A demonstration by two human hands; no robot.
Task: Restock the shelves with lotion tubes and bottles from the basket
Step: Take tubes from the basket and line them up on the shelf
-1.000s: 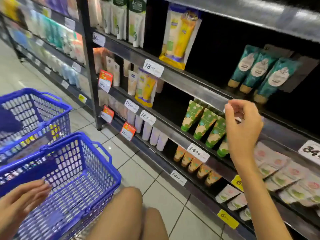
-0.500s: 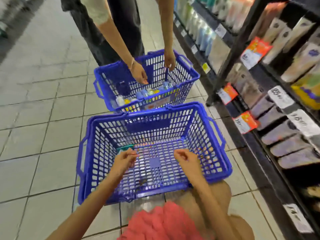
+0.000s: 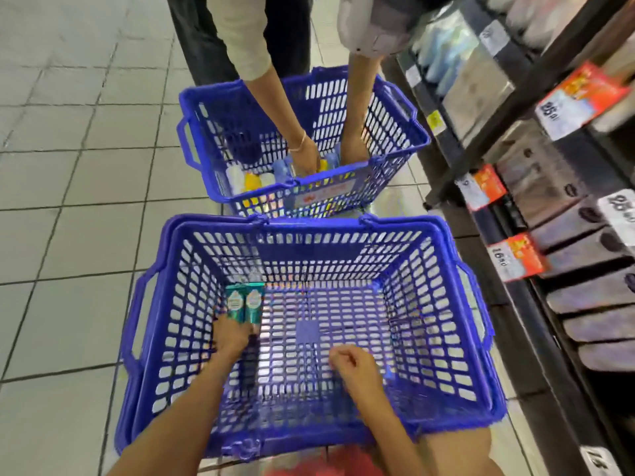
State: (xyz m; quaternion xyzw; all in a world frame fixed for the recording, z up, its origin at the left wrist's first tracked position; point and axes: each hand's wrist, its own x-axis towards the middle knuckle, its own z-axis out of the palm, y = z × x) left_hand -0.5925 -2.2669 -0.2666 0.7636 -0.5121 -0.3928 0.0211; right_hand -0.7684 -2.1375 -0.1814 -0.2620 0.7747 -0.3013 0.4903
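Note:
A blue plastic basket (image 3: 443, 341) stands on the floor in front of me. Two teal lotion tubes (image 3: 244, 301) lie side by side at its left inner wall. My left hand (image 3: 231, 338) reaches into the basket and holds the lower ends of the two tubes. My right hand (image 3: 352, 364) hovers over the basket floor with its fingers curled, holding nothing. The shelves (image 3: 563, 235) run along the right, with grey tubes lying in rows and price tags on the edges.
A second blue basket (image 3: 395, 132) stands just beyond mine, holding several yellow, white and blue bottles. Another person bends over it with both hands (image 3: 305, 156) inside. Grey tiled floor (image 3: 75, 201) spreads to the left. My knee shows at the bottom.
My view swung from the shelf down to the basket. My right hand came off the shelf and into the basket. My left hand now holds the two teal tubes.

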